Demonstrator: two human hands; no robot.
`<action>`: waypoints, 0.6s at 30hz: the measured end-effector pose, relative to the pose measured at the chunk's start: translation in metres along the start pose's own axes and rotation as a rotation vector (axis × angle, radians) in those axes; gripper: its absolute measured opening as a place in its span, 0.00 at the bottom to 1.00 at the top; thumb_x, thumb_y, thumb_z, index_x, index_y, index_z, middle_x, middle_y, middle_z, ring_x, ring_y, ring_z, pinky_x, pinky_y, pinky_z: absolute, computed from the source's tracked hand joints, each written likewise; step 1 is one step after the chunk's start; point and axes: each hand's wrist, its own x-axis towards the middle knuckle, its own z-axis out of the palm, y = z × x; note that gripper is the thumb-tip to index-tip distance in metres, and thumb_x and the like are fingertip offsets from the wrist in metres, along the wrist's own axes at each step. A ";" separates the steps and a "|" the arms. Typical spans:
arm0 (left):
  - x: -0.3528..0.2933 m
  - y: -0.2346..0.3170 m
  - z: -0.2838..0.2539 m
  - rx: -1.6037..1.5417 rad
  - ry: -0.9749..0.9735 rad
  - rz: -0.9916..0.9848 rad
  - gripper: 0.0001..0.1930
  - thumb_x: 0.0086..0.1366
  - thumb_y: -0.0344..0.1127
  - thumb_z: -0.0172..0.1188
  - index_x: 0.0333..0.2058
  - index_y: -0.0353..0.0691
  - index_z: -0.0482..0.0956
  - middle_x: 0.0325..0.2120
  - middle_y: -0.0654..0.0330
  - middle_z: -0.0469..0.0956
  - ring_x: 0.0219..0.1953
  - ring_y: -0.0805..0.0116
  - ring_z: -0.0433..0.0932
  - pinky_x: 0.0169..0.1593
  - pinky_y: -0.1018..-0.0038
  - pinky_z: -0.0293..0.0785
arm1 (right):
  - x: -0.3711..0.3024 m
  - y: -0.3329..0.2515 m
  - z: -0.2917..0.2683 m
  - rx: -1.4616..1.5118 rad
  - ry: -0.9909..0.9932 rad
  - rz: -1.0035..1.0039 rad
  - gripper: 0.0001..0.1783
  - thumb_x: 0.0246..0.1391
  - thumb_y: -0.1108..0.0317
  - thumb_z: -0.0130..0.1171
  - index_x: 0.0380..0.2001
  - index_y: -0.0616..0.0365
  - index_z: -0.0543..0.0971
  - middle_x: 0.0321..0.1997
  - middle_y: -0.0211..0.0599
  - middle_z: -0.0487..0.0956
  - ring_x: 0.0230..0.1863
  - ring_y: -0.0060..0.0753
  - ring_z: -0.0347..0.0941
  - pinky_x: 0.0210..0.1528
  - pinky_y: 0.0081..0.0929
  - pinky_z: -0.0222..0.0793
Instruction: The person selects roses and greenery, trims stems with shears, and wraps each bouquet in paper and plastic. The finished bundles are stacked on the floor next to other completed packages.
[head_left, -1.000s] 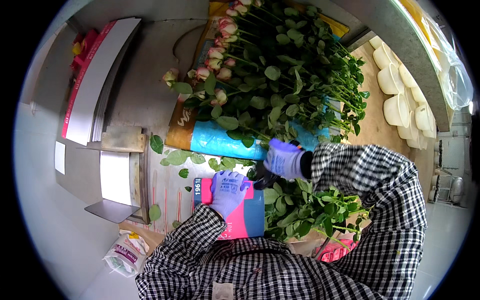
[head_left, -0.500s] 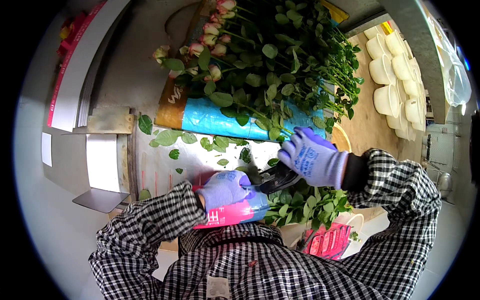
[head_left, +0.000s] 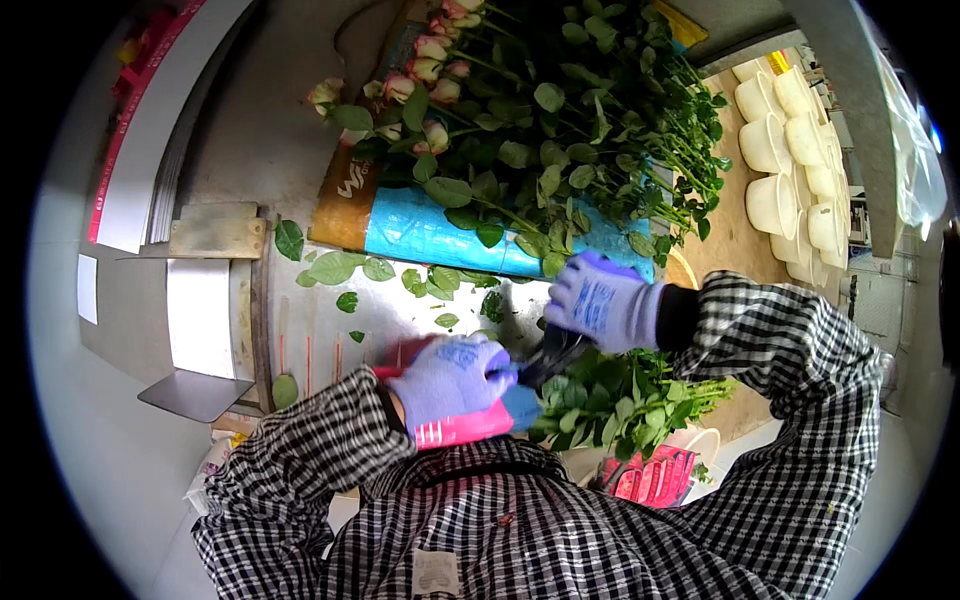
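Note:
My left hand point(head_left: 455, 380), in a lilac glove, is closed on the edge of a pink-and-blue printed wrapper point(head_left: 465, 428) close to my body. Leafy stems point(head_left: 630, 405) stick out to the right of the wrapper; any flower heads inside are hidden. My right hand point(head_left: 605, 305), gloved alike, grips a black handheld tool point(head_left: 552, 357), which looks like a stapler but is smeared by motion. The tool's front end meets the wrapper beside my left fingers.
Pink-and-white roses point(head_left: 425, 70) with long leafy stems lie on a blue-and-brown sheet point(head_left: 440, 235) across the table. Loose leaves point(head_left: 335, 268) dot the metal tabletop. Stacked cream buckets point(head_left: 770, 205) stand at the right. A red-and-pink item point(head_left: 650, 477) sits lower right.
Both hands have shifted slightly, the right one a little left and up with the black tool. The wrapper has turned somewhat, and its stems reach farther right.

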 end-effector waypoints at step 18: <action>-0.025 -0.053 0.119 1.103 0.465 0.399 0.31 0.60 0.41 0.51 0.60 0.32 0.62 0.59 0.52 0.64 0.65 0.56 0.57 0.70 0.59 0.49 | -0.006 -0.267 0.129 2.078 0.312 0.415 0.21 0.61 0.48 0.52 0.40 0.55 0.82 0.21 0.27 0.77 0.21 0.20 0.71 0.21 0.18 0.64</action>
